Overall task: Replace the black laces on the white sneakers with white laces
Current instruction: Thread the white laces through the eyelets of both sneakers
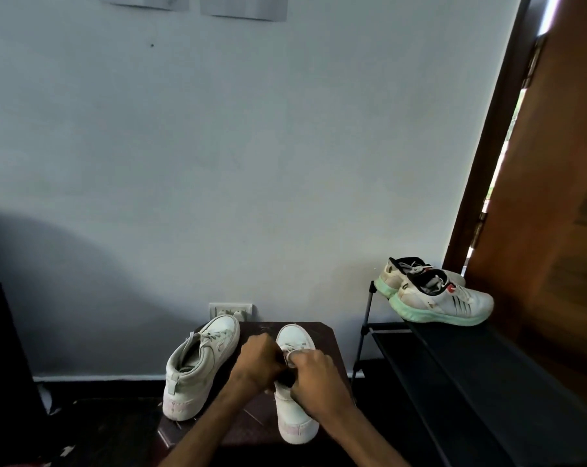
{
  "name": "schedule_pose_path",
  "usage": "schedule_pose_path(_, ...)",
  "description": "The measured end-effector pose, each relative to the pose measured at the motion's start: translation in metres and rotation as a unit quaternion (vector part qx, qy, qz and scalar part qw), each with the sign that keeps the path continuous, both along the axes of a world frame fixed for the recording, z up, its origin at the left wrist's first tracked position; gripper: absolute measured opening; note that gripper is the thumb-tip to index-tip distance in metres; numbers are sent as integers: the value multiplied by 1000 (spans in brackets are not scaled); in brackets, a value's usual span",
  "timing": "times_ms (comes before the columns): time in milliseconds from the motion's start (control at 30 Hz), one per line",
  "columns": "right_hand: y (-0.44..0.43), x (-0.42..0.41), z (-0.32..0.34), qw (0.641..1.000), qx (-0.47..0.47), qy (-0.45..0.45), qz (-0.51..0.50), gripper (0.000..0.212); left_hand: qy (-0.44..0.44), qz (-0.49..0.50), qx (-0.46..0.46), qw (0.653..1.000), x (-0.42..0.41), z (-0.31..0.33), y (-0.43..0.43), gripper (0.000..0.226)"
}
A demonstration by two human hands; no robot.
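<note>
Both hands work low in the head view, on the upright sneaker (297, 423). It stands on the small dark worktop (331, 345), toe to the wall. The left hand (258, 362) is curled tight over the throat with its fingertips hidden. We judge it pinches the lace, but can't confirm. The right hand (314, 375) is curled too, thumb and fingers pinching a loop of white lace (297, 351) just above the tongue. The hands are nearly touching.

Handling, as we judge it: the lace is light, limp and thin, and slips easily if held loosely. It is best pinched near the tip or right at an eyelet. The shoe is light with a soft upper and a stiff sole. It wants steadying at the throat or heel while the lace is pulled.

Looks: the upper is off-white, the heel has a faint pink patch, and the toe is rounded. The dark spot between the hands could be the shoe opening or a black lace; we can't tell which.

The tipped sneaker (201, 365) lies on its side just left of it, half off the worktop edge, with pale laces already threaded.

On the black rack (454, 382) to the right sits a green-soled pair (437, 298). A wall socket (230, 310) is behind the worktop.
</note>
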State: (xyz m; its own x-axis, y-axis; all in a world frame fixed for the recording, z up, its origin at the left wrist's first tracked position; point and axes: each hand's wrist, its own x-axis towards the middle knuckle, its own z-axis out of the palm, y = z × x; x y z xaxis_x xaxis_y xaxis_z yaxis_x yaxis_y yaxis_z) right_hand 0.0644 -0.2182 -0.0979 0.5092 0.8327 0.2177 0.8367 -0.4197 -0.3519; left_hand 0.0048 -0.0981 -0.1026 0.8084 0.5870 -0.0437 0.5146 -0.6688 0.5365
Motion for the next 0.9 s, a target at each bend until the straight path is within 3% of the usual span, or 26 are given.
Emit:
schedule_pose_path(67,8,-1,15,987,-140,-78,31,22,7,-13,16,1000,3,4,-1,15)
schedule_pose_path(133,22,-2,24,969,-222,-103,38,26,23,-14,61,998,4,7,-5,11)
schedule_pose_path(267,46,26,16,924,-379,22,52,38,15,-16,42,999,7,3,2,14)
schedule_pose_path(367,50,41,8,884,-460,60,58,48,6,-39,-4,999,7,1,2,16)
schedule_pose_path(567,54,48,3,894,-436,47,86,51,4,-53,-48,997,6,1,9,13)
schedule_pose_path(733,19,35,10,943,-286,-80,149,18,26,-48,-60,997,9,7,5,16)
schedule_pose_path(900,10,32,18,913,-266,-223,214,25,46,-36,-75,995,12,8,5,14)
